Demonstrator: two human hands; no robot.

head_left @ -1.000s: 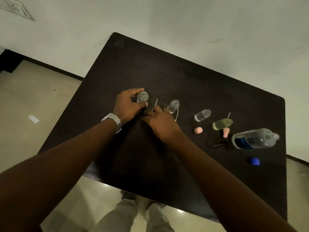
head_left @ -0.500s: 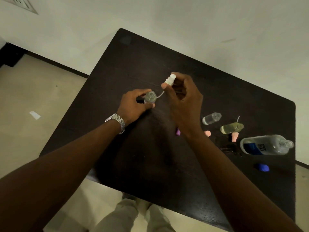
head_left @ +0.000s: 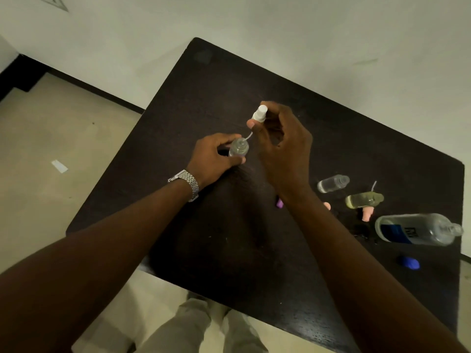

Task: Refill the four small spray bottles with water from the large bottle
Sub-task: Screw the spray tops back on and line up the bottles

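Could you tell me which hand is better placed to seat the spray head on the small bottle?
Likely the right hand: it pinches the white spray head, with its tube at the mouth of the small bottle, which the left hand grips.

Dark matt wood-grain table (head_left: 331,138); clear glossy plastic large bottle (head_left: 418,229); shiny metal-link watch (head_left: 187,183); white plastic spray head (head_left: 260,113).
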